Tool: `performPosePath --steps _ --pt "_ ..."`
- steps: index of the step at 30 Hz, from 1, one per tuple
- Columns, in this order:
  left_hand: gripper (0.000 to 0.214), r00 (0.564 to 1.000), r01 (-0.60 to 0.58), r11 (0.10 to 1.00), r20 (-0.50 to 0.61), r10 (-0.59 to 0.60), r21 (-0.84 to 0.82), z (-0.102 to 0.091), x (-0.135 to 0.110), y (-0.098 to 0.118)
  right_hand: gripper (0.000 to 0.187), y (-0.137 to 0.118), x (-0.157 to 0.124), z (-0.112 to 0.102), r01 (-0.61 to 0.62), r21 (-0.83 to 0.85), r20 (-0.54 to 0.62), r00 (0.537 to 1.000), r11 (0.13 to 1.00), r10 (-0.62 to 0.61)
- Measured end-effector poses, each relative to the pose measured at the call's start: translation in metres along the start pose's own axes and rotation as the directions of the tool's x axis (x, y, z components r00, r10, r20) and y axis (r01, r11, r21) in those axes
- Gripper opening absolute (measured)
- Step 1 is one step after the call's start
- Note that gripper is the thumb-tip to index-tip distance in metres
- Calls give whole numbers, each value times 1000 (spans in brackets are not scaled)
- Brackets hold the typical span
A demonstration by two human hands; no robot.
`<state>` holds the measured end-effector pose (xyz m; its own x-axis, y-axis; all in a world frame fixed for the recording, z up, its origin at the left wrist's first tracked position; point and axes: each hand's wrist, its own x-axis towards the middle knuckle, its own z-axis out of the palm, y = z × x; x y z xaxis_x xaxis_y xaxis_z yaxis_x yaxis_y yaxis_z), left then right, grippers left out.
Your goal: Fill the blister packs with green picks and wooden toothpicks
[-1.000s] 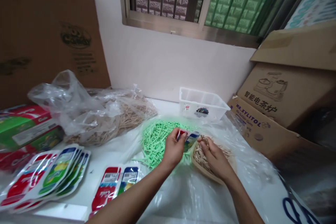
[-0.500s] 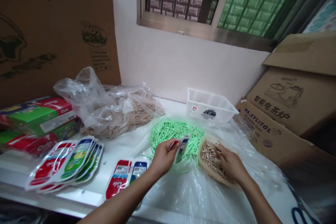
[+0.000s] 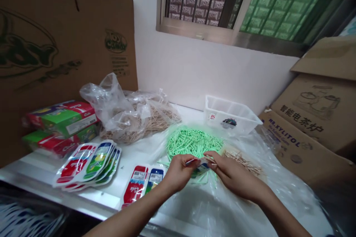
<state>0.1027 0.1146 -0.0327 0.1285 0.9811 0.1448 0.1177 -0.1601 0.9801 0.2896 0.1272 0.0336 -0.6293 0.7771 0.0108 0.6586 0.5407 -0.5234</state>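
My left hand [image 3: 179,174] pinches a small printed pouch [image 3: 202,168], mostly hidden behind the fingers. Against the pouch's upper edge, my right hand [image 3: 236,177] grips a few thin brown sticks [image 3: 209,160]; whether their ends are inside it I cannot tell. Behind both hands lies a heap of light green sticks [image 3: 194,141] on clear plastic. A shallow basket of brown sticks [image 3: 246,162] is partly covered by my right hand. Left of my left forearm are a red cola pouch [image 3: 136,185] and a blue-green pouch [image 3: 155,177], side by side.
A pile of red and green pouches [image 3: 93,164] lies at left, by printed boxes [image 3: 66,118]. Behind are a clear bag of brown sticks [image 3: 139,120] and a white plastic bin [image 3: 232,116]. Large cartons stand at left [image 3: 111,63] and right [image 3: 308,111].
My right hand has moved left from the basket to the pouch, bringing brown sticks with it. The pouch in my left hand is now tilted flatter. The camera view has shifted slightly left.
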Motion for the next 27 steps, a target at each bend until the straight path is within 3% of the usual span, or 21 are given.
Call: performPosePath --steps 5,9,13,21,27 --pt "39 967 187 974 197 -161 -124 -7 -6 6 18 -1 5 8 -33 -184 11 999 982 36" --pt "41 960 252 962 151 -235 -105 -11 -9 4 17 -7 4 8 27 -94 36 999 995 -24" --pt "29 985 167 979 57 -162 -120 -12 -9 -1 21 -16 4 2 59 76 64 996 995 -64" --pt "15 999 21 994 27 -24 108 -16 -16 -1 23 -23 7 3 40 66 158 986 997 -50" --pt "13 999 -2 990 37 -3 139 -19 -19 3 24 -27 9 -1 72 182 87 992 981 -89"
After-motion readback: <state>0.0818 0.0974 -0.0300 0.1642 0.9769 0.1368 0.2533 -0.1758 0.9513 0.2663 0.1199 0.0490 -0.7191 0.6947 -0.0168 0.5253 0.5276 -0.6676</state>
